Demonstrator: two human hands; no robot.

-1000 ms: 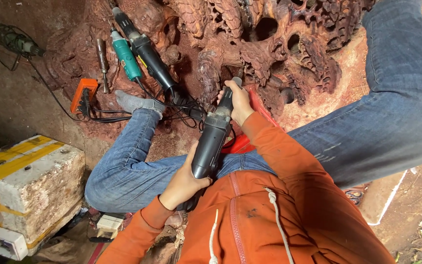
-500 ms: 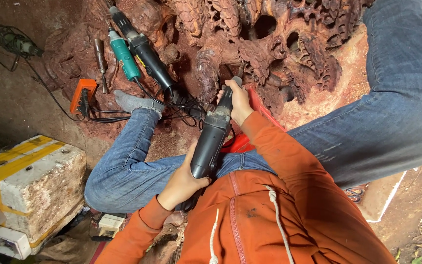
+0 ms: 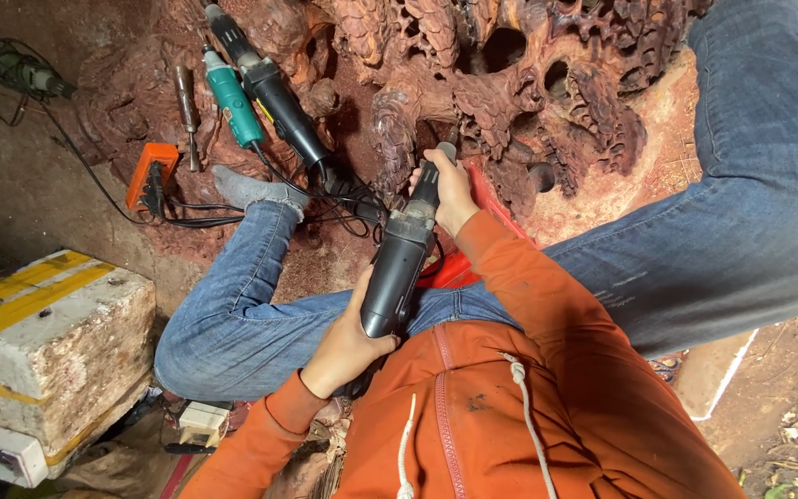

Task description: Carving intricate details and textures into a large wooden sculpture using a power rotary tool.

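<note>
A long black power grinder [image 3: 400, 260] points at a large reddish carved wood block [image 3: 510, 83] full of holes and scaly shapes. My left hand [image 3: 345, 346] grips the grinder's rear body near my orange hoodie. My right hand [image 3: 448, 191] wraps the tool's narrow front neck, right at the carved surface; the tip is hidden behind my fingers. I sit with both legs in blue jeans spread around the carving.
A second black grinder [image 3: 270, 88], a teal one [image 3: 231, 100] and a metal tool [image 3: 186, 102] lie on the wood at upper left. An orange power strip [image 3: 150, 176] with black cables, a taped white foam block [image 3: 48, 337], a red object [image 3: 473, 240] under my arm.
The view has shifted slightly. Both hands keep the same grip on the grinder against the carving; little else differs.
</note>
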